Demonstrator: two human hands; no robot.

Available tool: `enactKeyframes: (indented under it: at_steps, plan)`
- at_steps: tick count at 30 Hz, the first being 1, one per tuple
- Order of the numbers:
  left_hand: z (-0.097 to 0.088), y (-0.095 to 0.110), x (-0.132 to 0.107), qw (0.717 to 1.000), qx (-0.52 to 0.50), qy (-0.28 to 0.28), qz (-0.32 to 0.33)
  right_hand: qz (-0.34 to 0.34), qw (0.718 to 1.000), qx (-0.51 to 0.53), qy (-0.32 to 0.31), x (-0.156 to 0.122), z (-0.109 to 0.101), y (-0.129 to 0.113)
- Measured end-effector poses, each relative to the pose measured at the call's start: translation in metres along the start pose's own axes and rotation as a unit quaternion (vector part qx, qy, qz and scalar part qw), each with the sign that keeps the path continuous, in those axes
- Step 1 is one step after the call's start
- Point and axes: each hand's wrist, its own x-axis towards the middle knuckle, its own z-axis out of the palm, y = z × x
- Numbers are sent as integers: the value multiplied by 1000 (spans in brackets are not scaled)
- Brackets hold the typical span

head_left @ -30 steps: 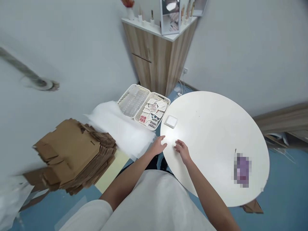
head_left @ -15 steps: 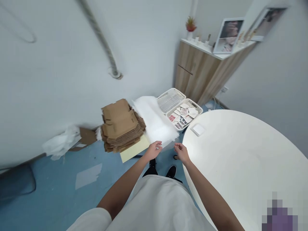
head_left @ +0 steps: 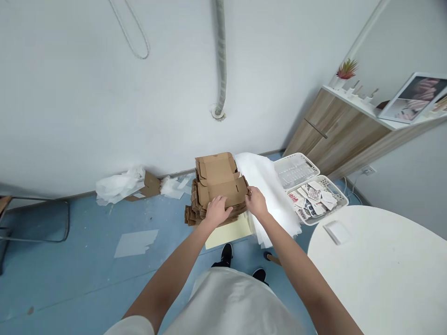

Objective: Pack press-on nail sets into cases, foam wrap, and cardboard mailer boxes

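Observation:
A stack of flat brown cardboard box blanks (head_left: pixel 216 179) sits low in front of me on a pale yellow surface (head_left: pixel 228 230). My left hand (head_left: pixel 216 210) lies on the near edge of the top blank, fingers curled over it. My right hand (head_left: pixel 256 201) grips the stack's right corner, fingers closed on the cardboard. Beside the stack on the right lies a pile of white sheets (head_left: pixel 267 186).
Two white baskets (head_left: pixel 307 184) stand to the right, one holding small packets. A round white table (head_left: pixel 384 270) with a small white square box (head_left: pixel 335 231) is at lower right. A wooden cabinet (head_left: pixel 335 139) stands in the corner. Crumpled wrapping (head_left: pixel 118 185) lies by the wall.
My view has swung left from the round table to the cardboard stack. Both hands left the table edge and came down onto the top cardboard blank.

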Motion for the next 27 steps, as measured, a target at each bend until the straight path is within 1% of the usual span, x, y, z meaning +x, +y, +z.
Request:
enactKeyframes:
  at_steps: [3,5,7,9,12,16,18,21,24,27]
  plan:
    - [1,-11,10,1000,-3,-24,8,16,996,-80,-18,19,15,-7]
    - [3,-16,14,999,-17,-32,20,33,992,-120,-13,25,20,-7]
    - [5,-18,15,998,-33,-38,35,58,988,-140,-10,29,21,-7]
    - [6,-20,15,997,-38,-42,52,94,987,-133,-12,32,19,-8]
    - [4,-19,15,996,-36,-43,74,142,986,-82,-4,35,11,-11]
    - [-1,-16,14,994,-44,-29,94,154,987,32,28,34,0,-17]
    - [-4,-13,14,993,-36,-18,108,160,980,111,43,32,-6,-19]
    - [-6,-8,16,991,-25,3,129,168,965,198,38,28,-15,-20]
    - [-8,-1,16,989,-14,15,145,160,966,202,23,23,-24,-20]
    - [-11,7,14,984,-3,35,176,141,968,203,46,14,-30,-20]
